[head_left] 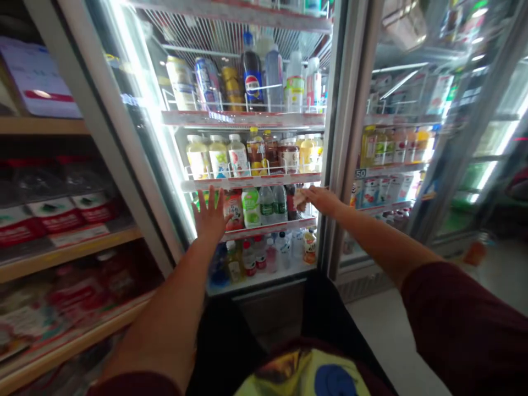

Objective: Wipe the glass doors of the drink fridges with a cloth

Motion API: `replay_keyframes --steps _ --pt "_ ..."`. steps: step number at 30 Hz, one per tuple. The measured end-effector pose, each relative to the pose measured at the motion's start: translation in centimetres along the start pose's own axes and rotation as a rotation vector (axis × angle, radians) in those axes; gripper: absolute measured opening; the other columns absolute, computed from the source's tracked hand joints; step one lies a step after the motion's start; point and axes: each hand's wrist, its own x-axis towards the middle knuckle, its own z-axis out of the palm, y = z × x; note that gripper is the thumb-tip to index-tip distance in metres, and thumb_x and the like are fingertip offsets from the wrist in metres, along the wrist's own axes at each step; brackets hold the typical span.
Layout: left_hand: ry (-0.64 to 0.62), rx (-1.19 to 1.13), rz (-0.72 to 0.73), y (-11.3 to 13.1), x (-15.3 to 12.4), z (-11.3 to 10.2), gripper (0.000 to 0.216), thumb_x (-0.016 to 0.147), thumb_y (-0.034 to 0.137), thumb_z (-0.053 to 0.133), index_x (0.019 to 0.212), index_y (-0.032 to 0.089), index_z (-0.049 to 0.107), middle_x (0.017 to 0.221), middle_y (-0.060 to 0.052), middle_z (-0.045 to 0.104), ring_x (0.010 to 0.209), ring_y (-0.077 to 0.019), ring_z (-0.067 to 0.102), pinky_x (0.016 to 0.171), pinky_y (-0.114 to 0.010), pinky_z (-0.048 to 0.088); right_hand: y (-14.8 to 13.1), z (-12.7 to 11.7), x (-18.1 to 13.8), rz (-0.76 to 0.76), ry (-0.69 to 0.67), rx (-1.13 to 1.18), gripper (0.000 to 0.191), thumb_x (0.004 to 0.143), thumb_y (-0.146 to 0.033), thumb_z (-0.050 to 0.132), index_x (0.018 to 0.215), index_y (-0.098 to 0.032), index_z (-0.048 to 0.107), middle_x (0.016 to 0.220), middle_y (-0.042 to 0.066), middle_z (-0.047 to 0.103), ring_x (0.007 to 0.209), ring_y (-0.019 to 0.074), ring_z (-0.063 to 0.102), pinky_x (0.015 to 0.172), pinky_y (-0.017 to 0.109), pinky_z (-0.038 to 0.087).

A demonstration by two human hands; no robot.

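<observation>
Shop shelving with red packets [58, 214] fills the left of the frame, and a lit drinks fridge [247, 165] stands open in the middle, with a second, closed fridge [396, 148] at the right. The person faces the open one with both arms stretched in.

Their left hand [210, 215] is spread wide with the fingers pointing up. The palm faces the front rail of the third shelf [268, 226], just beside a red-labelled bottle [234, 209] and a green-labelled bottle [251, 208]. It holds nothing; whether it actually touches the rail is hard to say.

Their right hand [320, 199] is at the right end of the same shelf, close to the door frame [334, 165]. Its fingers are curled at a small pale thing [299, 197] right beside a dark bottle [291, 202]. I cannot tell what the pale thing is, or whether the hand truly grips it. Two water bottles [273, 203] stand between the dark bottle and the green-labelled one.

Judging from here, the row is tightly packed, so anything moved at the right end should travel straight towards the front and not sideways, or it may knock the dark bottle into its neighbours. The open left palm looks well placed to steady the row. The bottles on the bottom shelf [264, 256] sit directly below, so a slip would land among them.
</observation>
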Motion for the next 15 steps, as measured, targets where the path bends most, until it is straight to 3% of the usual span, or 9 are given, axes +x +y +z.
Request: replay_keyframes --steps 4,10,12,15 --pt "-0.007 -0.003 -0.016 0.1 0.0 0.1 0.105 0.103 0.054 0.075 0.184 0.024 0.014 0.191 -0.017 0.002 0.177 -0.0446 -0.005 0.142 -0.072 0.01 -1.5 -1.6 2.9 0.088 0.155 0.041 0.061 0.112 -0.012 0.044 0.173 -0.019 0.049 0.149 0.02 0.068 0.132 0.0311 0.07 0.107 0.041 0.059" --pt "-0.008 -0.013 -0.022 -0.3 0.1 0.8 0.102 0.103 0.049 0.076 0.184 0.023 0.019 0.191 -0.017 0.007 0.178 -0.0421 -0.007 0.142 -0.071 0.009 -7.5 1.0 2.1 -0.189 -0.036 0.05 0.054 0.109 -0.009 0.054 0.16 -0.021 0.065 0.142 0.018 0.073 0.125 0.0276 0.074 0.107 0.04 0.06" --pt "0.002 -0.023 -0.021 -0.4 0.2 1.1 0.102 0.102 0.052 0.077 0.183 0.023 0.023 0.191 -0.017 0.009 0.178 -0.043 -0.005 0.142 -0.073 0.009 -8.4 0.4 3.0 -0.234 -0.051 0.039 0.049 0.109 -0.011 0.056 0.154 -0.023 0.07 0.137 0.016 0.075 0.121 0.0271 0.076 0.101 0.038 0.061" --pt "0.026 -0.028 -0.019 -0.4 0.2 1.3 0.097 0.104 0.052 0.074 0.183 0.021 0.026 0.191 -0.017 0.009 0.178 -0.0438 -0.004 0.141 -0.074 0.008 -9.1 -2.1 5.5 -0.193 0.035 0.026 0.053 0.113 -0.014 0.046 0.164 -0.019 0.06 0.146 0.021 0.07 0.132 0.0316 0.071 0.104 0.041 0.06"
